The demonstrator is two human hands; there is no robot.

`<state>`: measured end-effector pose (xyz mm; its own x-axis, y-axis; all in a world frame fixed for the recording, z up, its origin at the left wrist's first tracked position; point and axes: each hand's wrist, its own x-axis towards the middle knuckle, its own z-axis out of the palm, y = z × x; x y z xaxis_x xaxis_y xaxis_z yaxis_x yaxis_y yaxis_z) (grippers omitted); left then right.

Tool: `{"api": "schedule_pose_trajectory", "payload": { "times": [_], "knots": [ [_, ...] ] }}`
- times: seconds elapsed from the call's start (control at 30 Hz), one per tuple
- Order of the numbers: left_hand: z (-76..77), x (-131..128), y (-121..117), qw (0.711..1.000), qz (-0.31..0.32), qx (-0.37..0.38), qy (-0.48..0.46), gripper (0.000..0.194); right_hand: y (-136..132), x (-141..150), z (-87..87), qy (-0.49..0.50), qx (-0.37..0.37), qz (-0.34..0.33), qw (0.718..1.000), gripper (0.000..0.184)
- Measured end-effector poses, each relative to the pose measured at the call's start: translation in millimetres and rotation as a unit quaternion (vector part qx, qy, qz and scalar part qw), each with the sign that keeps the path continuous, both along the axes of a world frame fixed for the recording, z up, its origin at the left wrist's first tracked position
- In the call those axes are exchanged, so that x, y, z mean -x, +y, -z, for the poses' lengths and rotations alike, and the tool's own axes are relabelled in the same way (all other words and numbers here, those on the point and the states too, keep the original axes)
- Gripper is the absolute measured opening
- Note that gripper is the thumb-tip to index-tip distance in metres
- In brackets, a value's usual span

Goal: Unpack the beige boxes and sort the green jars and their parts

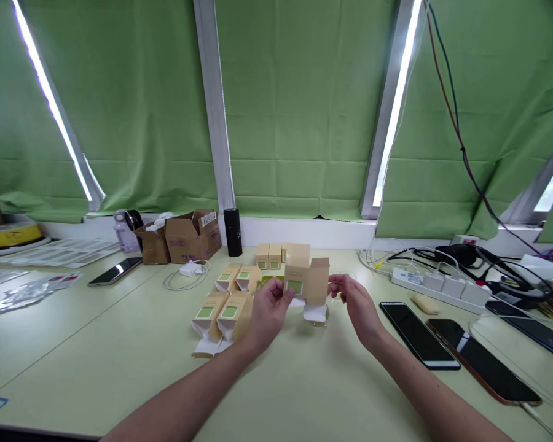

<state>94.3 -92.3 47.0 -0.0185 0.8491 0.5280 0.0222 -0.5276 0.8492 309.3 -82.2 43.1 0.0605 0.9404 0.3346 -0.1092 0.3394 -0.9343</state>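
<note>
In front of me, my left hand is closed on the left side of a small brown cardboard box with a green label. Its flaps are unfolded, and a white inner flap hangs at the bottom. My right hand is at the box's right edge, fingers curled together; whether they touch the box or hold something small I cannot tell. Left of my left hand lie similar boxes with open white ends, a near pair and a farther pair. Behind them, closed small boxes stand upright.
A white cable with a charger, two brown cartons and a black cylinder are at the back. Phones lie at right, near a white power strip and tangled cables. Another phone lies at left.
</note>
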Motion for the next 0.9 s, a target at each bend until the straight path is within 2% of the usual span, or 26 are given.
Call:
{"api": "schedule_pose_trajectory", "payload": {
  "times": [0.07,0.17,0.23,0.33,0.53,0.67,0.8,0.9],
  "knots": [
    [-0.3,7.9,4.3,0.992,-0.046,-0.108,0.053,0.025,1.9,-1.4,0.8,-0.001,0.009,0.009,1.0,0.051],
    [0.0,22.1,11.2,0.942,-0.078,-0.29,0.152,0.007,3.5,-0.9,2.5,-0.002,0.026,0.034,0.999,0.043],
    [0.8,30.6,14.0,0.917,-0.086,-0.331,0.206,0.008,4.6,0.3,5.0,-0.008,0.044,0.033,0.998,0.037],
    [2.7,38.8,15.0,0.905,-0.089,-0.323,0.262,0.014,7.6,1.8,10.3,-0.014,0.068,0.013,0.997,0.026],
    [1.6,42.9,11.1,0.914,-0.052,-0.274,0.293,0.017,13.3,2.3,14.8,-0.004,0.091,-0.004,0.996,0.033],
    [0.9,44.1,9.5,0.906,-0.049,-0.277,0.317,0.017,13.6,2.2,14.8,-0.011,0.09,-0.001,0.996,0.034],
    [3.1,41.4,11.5,0.896,-0.075,-0.304,0.315,0.015,13.9,2.1,17.3,-0.026,0.074,0.005,0.997,0.031],
    [1.4,34.1,12.8,0.902,-0.105,-0.327,0.262,0.011,13.0,2.2,18.5,-0.067,0.019,0.02,0.997,0.024]
  ]
}}
